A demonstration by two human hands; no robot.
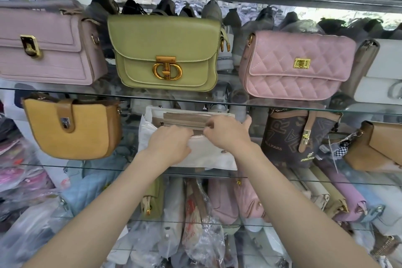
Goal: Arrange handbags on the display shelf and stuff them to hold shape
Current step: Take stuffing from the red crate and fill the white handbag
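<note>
A cream handbag [208, 154] stands on the middle glass shelf [65, 166], its top open and showing a beige lining with a zip. White paper [146, 135] sticks out at its left side. My left hand [171, 143] grips the bag's front top edge. My right hand [228, 131] pinches the zip line of the lining, thumb raised at the bag's right end. On the upper glass shelf [282, 105] stand a lilac bag [47, 45], a green bag [165, 52] and a pink quilted bag [298, 65].
A mustard bag [71, 128] stands left of the cream bag, a brown monogram bag [300, 135] and a tan bag [374, 148] to its right. Lower shelves hold several bags and plastic-wrapped items [202, 230]. Shoes line the back.
</note>
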